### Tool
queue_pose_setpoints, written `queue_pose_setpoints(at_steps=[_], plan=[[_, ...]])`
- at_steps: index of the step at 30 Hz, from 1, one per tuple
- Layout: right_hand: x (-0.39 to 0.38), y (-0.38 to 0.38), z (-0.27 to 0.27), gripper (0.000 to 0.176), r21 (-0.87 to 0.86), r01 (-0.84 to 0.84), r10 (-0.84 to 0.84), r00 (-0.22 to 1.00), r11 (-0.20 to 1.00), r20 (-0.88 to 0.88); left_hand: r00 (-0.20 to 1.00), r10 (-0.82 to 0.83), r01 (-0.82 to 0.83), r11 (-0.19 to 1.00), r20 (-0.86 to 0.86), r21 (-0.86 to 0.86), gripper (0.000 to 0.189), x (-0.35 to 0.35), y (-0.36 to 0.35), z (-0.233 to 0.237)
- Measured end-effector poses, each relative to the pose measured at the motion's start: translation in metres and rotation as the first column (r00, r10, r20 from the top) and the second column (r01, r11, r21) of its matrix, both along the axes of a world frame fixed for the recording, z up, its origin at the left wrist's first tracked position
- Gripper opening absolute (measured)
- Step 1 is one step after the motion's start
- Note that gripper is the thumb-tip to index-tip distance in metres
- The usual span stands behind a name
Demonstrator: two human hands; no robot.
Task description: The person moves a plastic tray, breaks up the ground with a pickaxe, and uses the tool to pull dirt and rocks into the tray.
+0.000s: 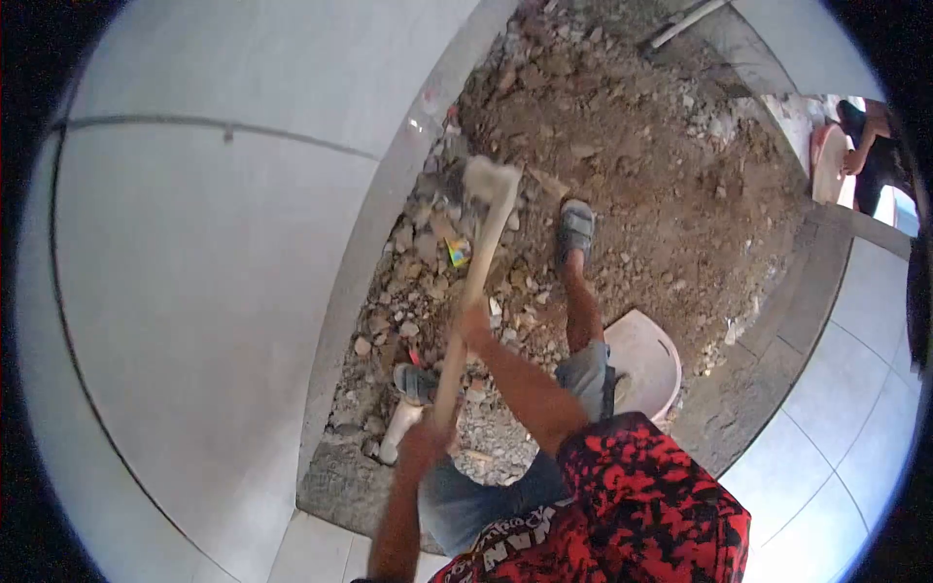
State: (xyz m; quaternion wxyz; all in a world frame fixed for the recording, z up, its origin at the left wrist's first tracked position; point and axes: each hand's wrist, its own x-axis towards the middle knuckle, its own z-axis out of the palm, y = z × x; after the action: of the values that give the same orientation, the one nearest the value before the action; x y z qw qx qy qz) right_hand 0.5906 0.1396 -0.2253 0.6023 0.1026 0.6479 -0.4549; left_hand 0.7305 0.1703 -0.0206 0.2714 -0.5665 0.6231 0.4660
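Both of my hands are wrapped around the long wooden handle of a hoe (471, 282). My left hand (425, 444) grips the handle's lower end, close to my body. Farther up the shaft, my right hand (473, 328) is closed around it. The hoe's head (491, 180) is blurred and is over the rubble, so its edge cannot be made out. Broken stones and loose soil (418, 253) lie around and under it, with a small yellow-green wrapper (457, 253) among them.
My sandaled feet (575, 228) stand in the dirt. A pale pink scoop-shaped container (649, 364) sits beside my leg. A white pipe (400, 432) sticks up near my left foot. Tiled floor (836, 389) borders the pit. Another person (880, 155) is at right by a similar container (828, 165).
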Motion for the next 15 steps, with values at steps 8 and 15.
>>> queue_pose_setpoints(at_steps=[8, 15], plan=[[0.055, 0.107, 0.089, 0.032, 0.157, -0.277, 0.258, 0.957, 0.948, 0.130, 0.999, 0.036, -0.036, 0.994, 0.000, 0.104, 0.041, 0.037, 0.098, 0.108], [-0.028, -0.001, 0.070, 0.030, 0.114, -0.345, 0.364, 0.883, 0.932, -0.298, 0.971, 0.204, -0.181, 0.968, -0.122, 0.172, 0.050, -0.001, 0.025, 0.028]])
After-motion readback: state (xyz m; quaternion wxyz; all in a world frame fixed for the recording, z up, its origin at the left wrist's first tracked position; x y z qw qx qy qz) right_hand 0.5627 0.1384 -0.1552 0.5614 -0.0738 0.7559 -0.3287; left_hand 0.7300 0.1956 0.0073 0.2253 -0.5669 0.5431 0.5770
